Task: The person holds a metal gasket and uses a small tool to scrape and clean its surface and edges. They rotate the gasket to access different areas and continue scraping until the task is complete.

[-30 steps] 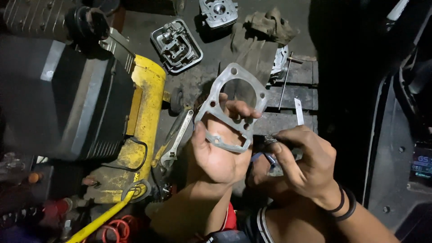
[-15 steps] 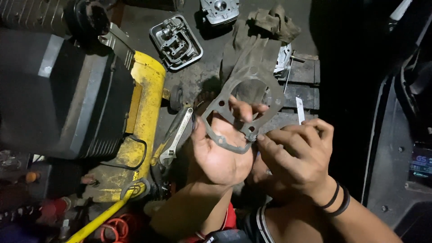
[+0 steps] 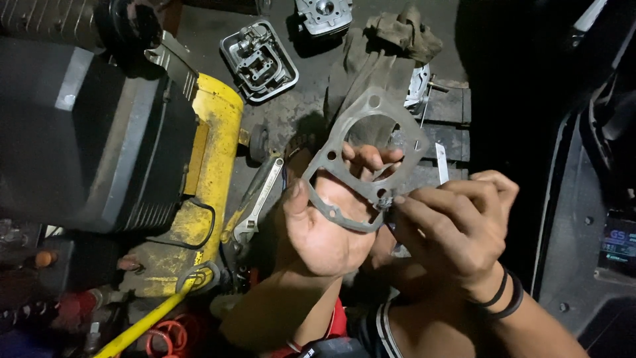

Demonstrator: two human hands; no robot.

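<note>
Dim scene, light falling from above on the centre; right side in deep shadow; slight blur, corners dark

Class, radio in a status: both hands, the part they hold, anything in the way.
Left hand palm up, cradling grey gasket. Right hand pinching gasket's lower right edge; whether it holds a tool, unclear. Adjustable wrench and rag on floor nearby, apart from the gasket.
</note>
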